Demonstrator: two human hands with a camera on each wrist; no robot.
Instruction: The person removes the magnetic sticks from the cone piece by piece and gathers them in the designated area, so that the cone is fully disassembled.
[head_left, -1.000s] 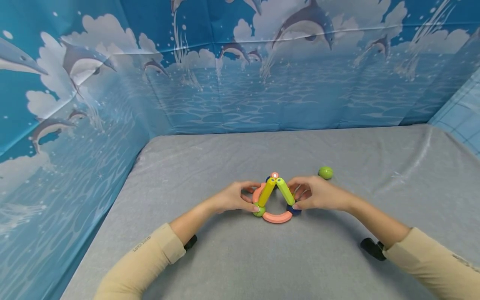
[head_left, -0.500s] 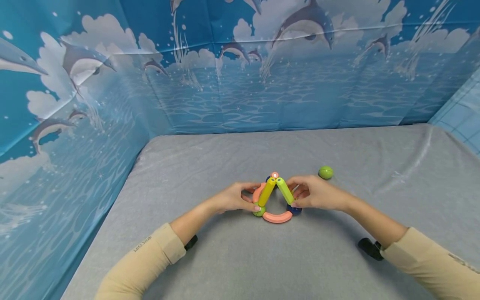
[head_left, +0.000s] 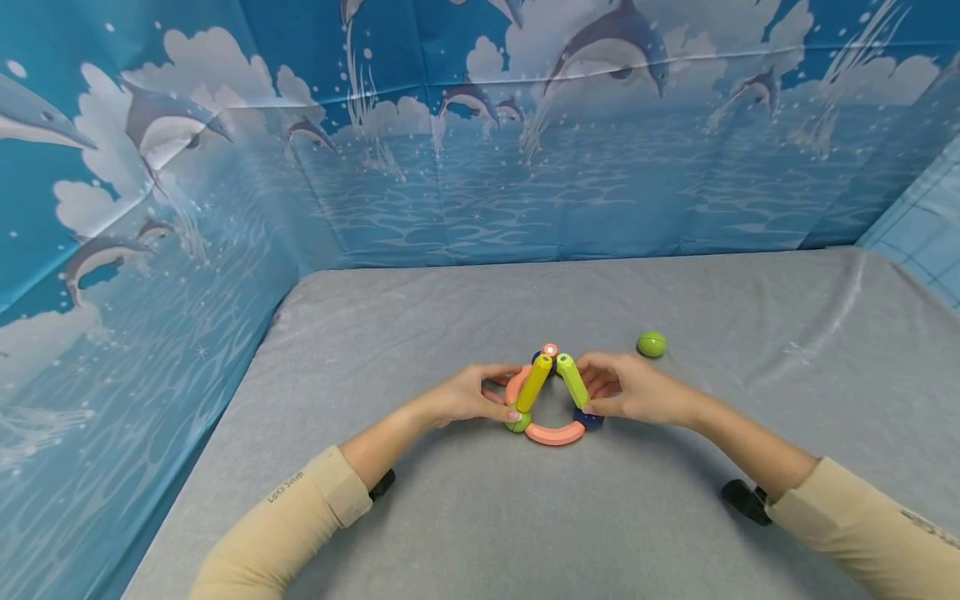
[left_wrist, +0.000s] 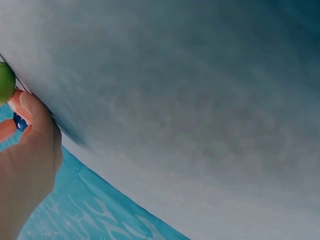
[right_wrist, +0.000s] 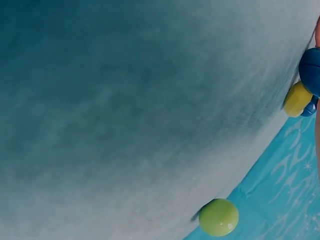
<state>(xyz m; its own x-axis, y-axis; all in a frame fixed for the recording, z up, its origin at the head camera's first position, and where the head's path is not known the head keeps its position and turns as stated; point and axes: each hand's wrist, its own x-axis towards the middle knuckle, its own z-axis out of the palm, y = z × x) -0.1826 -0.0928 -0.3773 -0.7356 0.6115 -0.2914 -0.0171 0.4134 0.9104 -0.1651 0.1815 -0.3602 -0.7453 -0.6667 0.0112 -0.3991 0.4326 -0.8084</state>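
A ring of magnetic building pieces lies on the grey cloth in the head view. My left hand (head_left: 468, 395) pinches a green ball (head_left: 517, 423) at its near left corner. At the near right corner, my right hand (head_left: 641, 387) grips a dark blue ball (head_left: 591, 420), thumb at the foot of a lime rod (head_left: 574, 383). A yellow rod (head_left: 534, 385) stands on the green ball. Both rods lean inward, their tops slightly apart. A curved coral rod (head_left: 555, 436) joins the two balls in front. Behind, a coral rod end (head_left: 550, 350) points up.
A loose green ball (head_left: 651, 343) lies behind the right hand; the right wrist view shows this green ball (right_wrist: 219, 217) too. A blue dolphin-print curtain (head_left: 480, 200) hangs along the back and left of the grey cloth (head_left: 465, 517).
The tops of the yellow and lime rods, touching before, now have a small gap; the lime rod's top has shifted right. The left hand stays put, and the right hand has barely moved.
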